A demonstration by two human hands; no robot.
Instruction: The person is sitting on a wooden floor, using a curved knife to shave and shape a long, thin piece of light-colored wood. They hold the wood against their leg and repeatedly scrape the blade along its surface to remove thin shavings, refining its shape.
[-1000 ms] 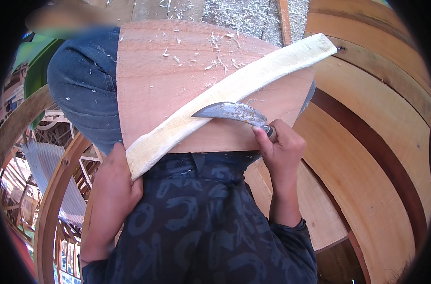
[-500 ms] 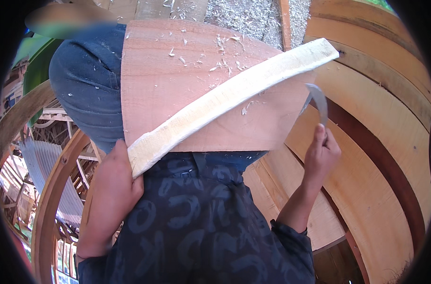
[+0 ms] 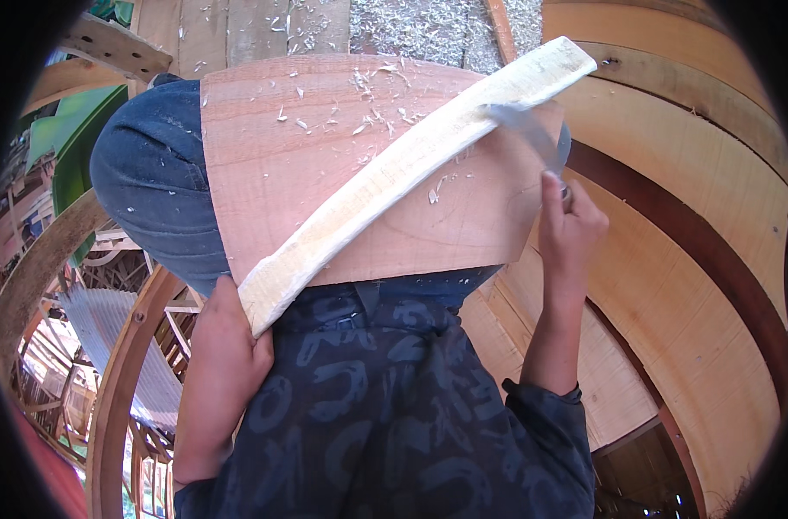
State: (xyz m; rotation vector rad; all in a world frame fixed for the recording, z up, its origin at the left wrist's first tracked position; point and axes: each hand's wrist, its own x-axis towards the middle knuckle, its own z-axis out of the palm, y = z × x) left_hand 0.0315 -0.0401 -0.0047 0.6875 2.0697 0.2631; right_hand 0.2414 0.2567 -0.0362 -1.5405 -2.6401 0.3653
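A long, pale, slightly curved wooden piece (image 3: 385,186) lies slantwise over a reddish wooden board (image 3: 264,156) on my lap. My left hand (image 3: 230,333) is wrapped round its near left end. In my right hand (image 3: 571,221) is a curved-bladed knife (image 3: 532,134), its handle mostly hidden by the fingers. The blade is blurred, and its tip overlaps the wooden piece's right edge near the far end; whether it touches I cannot tell. Pale wood shavings (image 3: 377,117) are scattered on the board.
Shavings cover the planks (image 3: 411,30) beyond the board. Curved wooden boards (image 3: 662,259) rise along the right. At the left stand a curved wooden beam (image 3: 126,372) and a corrugated sheet (image 3: 121,350), with a green panel (image 3: 83,156) farther off.
My right hand has moved up and slightly left, bringing the knife from beside the board onto the wooden piece's edge. My left hand keeps its hold; the view has shifted a little.
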